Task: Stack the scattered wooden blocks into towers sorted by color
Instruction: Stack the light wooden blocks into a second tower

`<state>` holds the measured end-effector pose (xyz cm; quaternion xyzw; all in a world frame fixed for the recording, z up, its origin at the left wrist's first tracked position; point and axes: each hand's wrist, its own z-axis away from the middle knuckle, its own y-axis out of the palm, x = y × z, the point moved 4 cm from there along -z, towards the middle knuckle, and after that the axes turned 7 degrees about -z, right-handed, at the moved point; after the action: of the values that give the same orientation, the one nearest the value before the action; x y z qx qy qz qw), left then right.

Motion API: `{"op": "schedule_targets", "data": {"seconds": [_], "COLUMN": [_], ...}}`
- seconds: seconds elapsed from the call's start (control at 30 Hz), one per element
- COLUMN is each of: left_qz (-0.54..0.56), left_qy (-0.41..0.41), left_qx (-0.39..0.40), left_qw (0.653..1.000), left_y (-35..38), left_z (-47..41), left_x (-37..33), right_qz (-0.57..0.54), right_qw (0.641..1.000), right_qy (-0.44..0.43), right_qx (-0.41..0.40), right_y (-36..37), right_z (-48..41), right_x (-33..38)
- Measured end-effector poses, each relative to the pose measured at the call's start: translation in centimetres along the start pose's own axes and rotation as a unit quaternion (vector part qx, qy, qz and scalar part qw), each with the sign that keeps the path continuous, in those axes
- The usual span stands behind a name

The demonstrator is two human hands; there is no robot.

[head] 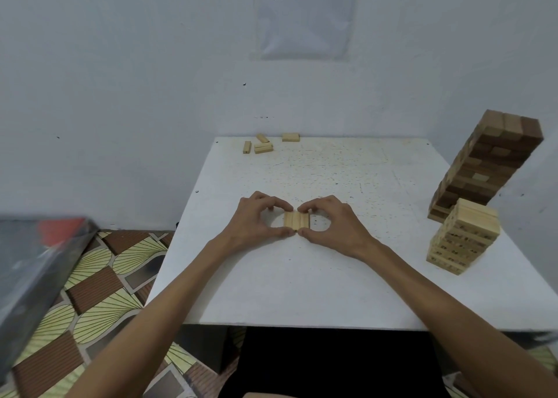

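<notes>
Wooden blocks (296, 220), three pale ones, lie flat side by side in the middle of the desk (347, 276), with both hands round them. See that?

I do. The left hand (259, 218) and the right hand (332, 221) each curl in, fingers (280, 205) on the far ends of the row and thumbs on the near ends, pinching it square.

A new layer, you think?

Looks so to me. I'd guess it's bound for the pale tower (463, 236) at the right edge, just in front of the dark tower (489, 165).

How would you handle it?

Get the ends flush first. For the lift, I'd press in from the sides too, or the middle block may slip out. Keep the row level and set it crosswise on top without nudging the stack.

And after?

The loose blocks (262, 144) at the far left corner are not yet sorted, so those come next, I'd say.
</notes>
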<state>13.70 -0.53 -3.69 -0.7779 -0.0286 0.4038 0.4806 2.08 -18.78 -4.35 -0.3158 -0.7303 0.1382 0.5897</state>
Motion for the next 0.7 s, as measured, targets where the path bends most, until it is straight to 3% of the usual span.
{"op": "schedule_targets", "data": {"seconds": [0.33, 0.7], "left_qz": [0.038, 0.02], "left_qy": [-0.001, 0.005], "left_qx": [0.026, 0.037], "left_qw": [0.999, 0.999], "left_y": [0.2, -0.02], "left_z": [-0.05, -0.13], "left_x": [-0.05, 0.27], "right_qz": [-0.054, -0.031], "right_qw": [0.998, 0.999], "right_qy": [0.0, 0.025], "right_qx": [0.011, 0.016], "right_y": [0.36, 0.29], "right_z": [0.01, -0.01], "right_x": [0.13, 0.25]}}
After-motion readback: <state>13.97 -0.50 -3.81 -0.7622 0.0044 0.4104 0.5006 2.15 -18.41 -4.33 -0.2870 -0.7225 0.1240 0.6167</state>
